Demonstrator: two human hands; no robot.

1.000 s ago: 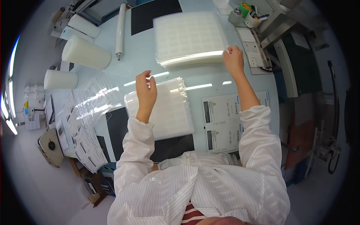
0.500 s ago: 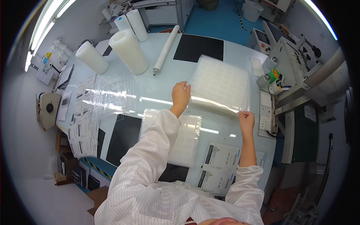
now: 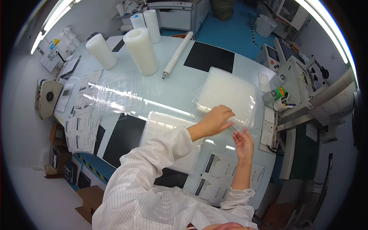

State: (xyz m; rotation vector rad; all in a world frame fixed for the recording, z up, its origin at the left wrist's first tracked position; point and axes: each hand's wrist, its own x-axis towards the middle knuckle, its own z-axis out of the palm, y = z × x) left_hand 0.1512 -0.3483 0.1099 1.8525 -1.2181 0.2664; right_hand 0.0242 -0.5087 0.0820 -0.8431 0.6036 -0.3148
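Observation:
A stack of clear plastic film sheets [image 3: 230,88] lies on the right half of the table, its loose edges catching the light. My left hand [image 3: 216,120] reaches over the stack's near edge, back of the hand up, fingers apart. Just below it to the right, my right hand [image 3: 244,145] is turned partly palm up, its fingers loosely bent and apart at the film's near corner. Whether a fingertip pinches the thin film is hard to see. A second stack of clear film [image 3: 163,122] lies to the left, partly under my left sleeve.
White film rolls [image 3: 141,53] stand at the back left, beside a lying roller [image 3: 178,55]. Crumpled clear film [image 3: 115,94] and printed sheets [image 3: 80,132] cover the left side. More printed sheets [image 3: 216,178] lie near me. A machine [image 3: 295,76] borders the right edge.
My left hand has come down and right toward my right hand, which has turned palm up and dropped slightly. The film stack's near edge has settled lower, and its top sheets have shifted.

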